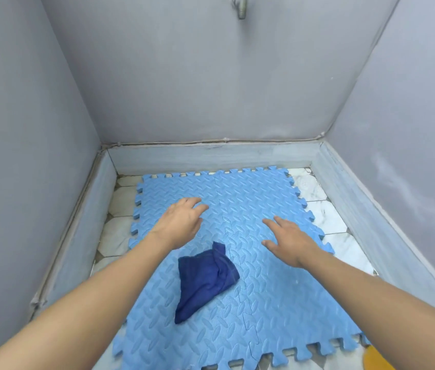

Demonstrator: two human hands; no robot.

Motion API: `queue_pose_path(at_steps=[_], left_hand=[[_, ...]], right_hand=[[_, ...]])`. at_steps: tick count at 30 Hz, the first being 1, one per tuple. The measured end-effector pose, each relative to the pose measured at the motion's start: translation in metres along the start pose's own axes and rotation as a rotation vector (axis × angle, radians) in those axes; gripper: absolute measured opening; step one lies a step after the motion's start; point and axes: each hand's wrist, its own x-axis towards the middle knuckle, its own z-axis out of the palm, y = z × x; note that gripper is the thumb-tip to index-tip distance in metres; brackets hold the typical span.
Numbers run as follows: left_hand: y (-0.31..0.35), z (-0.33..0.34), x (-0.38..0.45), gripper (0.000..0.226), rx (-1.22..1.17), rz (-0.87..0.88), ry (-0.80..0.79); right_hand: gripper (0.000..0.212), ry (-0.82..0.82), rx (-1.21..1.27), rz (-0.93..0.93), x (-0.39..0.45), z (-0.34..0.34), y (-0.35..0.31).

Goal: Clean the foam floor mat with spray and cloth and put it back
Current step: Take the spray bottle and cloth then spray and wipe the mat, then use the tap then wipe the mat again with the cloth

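A light blue foam floor mat [253, 198] of interlocking tiles lies flat on the tiled floor of a small walled bay. A crumpled dark blue cloth [203, 279] rests on the mat's middle, touched by neither hand. My left hand [180, 222] hovers over the mat's left half, fingers apart and slightly curled, holding nothing. My right hand [288, 240] is spread over the right half, fingers apart, also holding nothing. No spray bottle is in view.
Grey walls [211, 89] close in the bay on three sides, with a low kerb [211, 156] at their foot. A metal tap [240, 8] juts from the back wall. White tiles [328, 217] show beside the mat. A yellow object [376, 359] sits at the bottom right.
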Motion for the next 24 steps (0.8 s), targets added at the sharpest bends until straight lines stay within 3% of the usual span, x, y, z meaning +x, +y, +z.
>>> queue_pose_path(at_steps=[4, 7, 13, 18, 20, 22, 24], left_hand=[[-0.027, -0.035, 0.01, 0.04, 0.084, -0.051, -0.007], [-0.047, -0.06, 0.022, 0.041, 0.134, -0.114, 0.019], [-0.066, -0.126, 0.06, 0.043, 0.126, -0.262, 0.137], [-0.046, -0.162, 0.104, 0.041, -0.008, -0.288, 0.3], [-0.033, -0.174, 0.124, 0.042, -0.087, -0.283, 0.344], [-0.019, -0.185, 0.143, 0.042, -0.112, -0.25, 0.385], [-0.009, -0.197, 0.157, 0.042, -0.118, -0.226, 0.426]], right_hand=[[0.058, 0.015, 0.093, 0.102, 0.007, 0.027, 0.001], [0.055, 0.127, 0.163, 0.092, 0.038, 0.001, -0.004], [0.05, 0.515, 0.303, -0.095, 0.102, -0.168, -0.038], [0.037, 1.099, 0.346, -0.289, 0.11, -0.311, -0.069], [0.039, 1.233, 0.258, -0.358, 0.12, -0.358, -0.079], [0.044, 1.178, 0.16, -0.342, 0.138, -0.399, -0.09], [0.049, 0.97, 0.039, -0.26, 0.16, -0.426, -0.094]])
